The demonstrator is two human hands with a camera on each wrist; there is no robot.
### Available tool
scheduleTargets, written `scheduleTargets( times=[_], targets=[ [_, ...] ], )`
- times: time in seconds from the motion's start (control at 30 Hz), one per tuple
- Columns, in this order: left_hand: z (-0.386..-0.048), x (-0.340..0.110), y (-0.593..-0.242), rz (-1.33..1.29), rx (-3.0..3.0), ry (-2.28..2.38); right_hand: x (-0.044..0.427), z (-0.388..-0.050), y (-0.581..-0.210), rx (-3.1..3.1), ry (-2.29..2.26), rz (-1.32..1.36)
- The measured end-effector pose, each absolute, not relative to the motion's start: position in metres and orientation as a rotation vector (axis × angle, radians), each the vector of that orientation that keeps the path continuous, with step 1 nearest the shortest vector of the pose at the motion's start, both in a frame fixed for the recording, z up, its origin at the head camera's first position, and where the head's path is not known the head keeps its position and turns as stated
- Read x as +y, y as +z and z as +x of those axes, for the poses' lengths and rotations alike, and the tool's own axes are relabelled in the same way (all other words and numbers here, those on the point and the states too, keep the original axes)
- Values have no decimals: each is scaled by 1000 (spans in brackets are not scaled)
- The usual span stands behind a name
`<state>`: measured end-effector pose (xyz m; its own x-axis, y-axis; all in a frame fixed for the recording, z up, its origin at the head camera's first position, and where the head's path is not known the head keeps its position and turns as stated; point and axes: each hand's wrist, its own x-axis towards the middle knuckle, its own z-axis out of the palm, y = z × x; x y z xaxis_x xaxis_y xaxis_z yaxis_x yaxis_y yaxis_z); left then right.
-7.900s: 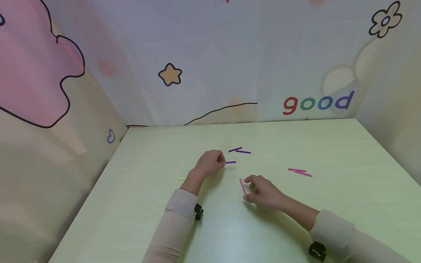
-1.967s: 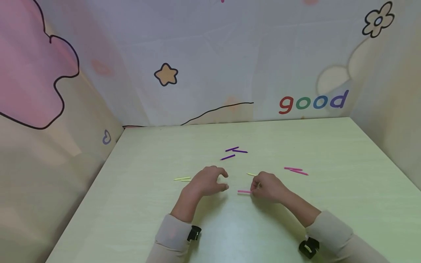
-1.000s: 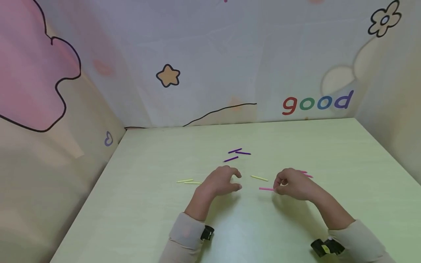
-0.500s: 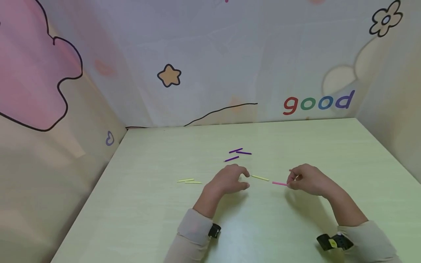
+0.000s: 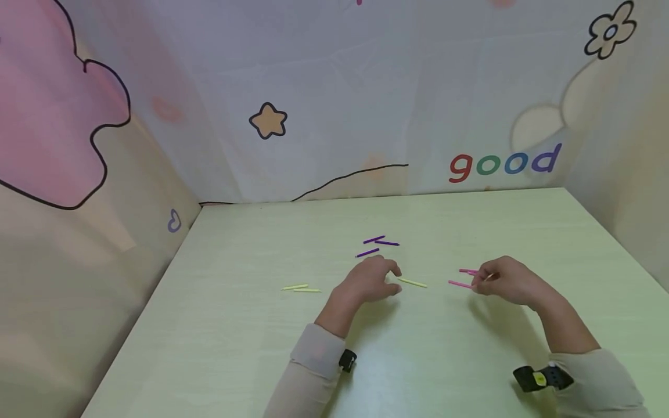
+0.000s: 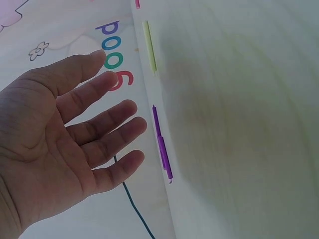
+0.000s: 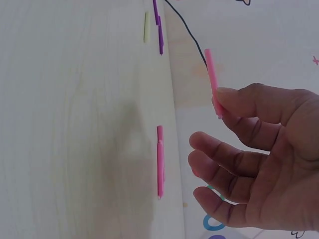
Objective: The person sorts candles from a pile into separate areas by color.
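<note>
Between thumb and index finger, my right hand [image 5: 507, 283] pinches a short pink stick [image 7: 211, 74]. It is held above the table, close to other pink sticks [image 7: 160, 164] that lie together and are partly hidden by the hand in the head view. My left hand [image 5: 370, 278] hovers with relaxed, spread fingers and holds nothing. Just right of its fingertips lies a single pale yellow stick [image 5: 413, 283]. Behind the left hand are three purple sticks [image 5: 387, 243], two of them touching or nearly so.
Two more yellow sticks [image 5: 306, 290] lie on the left part of the pale green table [image 5: 219, 348]. A printed cloth wall [image 5: 334, 116] rises along the table's back edge, with further walls at both sides.
The right hand has carried the pink stick rightward and away from me, towards the other pink sticks. Earlier the left hand let go of a purple stick; since then it has drifted right, still empty.
</note>
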<state>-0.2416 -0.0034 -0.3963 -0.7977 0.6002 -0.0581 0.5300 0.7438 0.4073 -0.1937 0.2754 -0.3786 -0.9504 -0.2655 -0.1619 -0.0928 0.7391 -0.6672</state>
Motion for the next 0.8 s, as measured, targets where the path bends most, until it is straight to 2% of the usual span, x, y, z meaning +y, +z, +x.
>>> scheduleTargets(
  times=[0.8],
  targets=[
    [-258, 12, -409, 921, 2736, 633, 317, -204, -399, 2801, -991, -318]
  ],
)
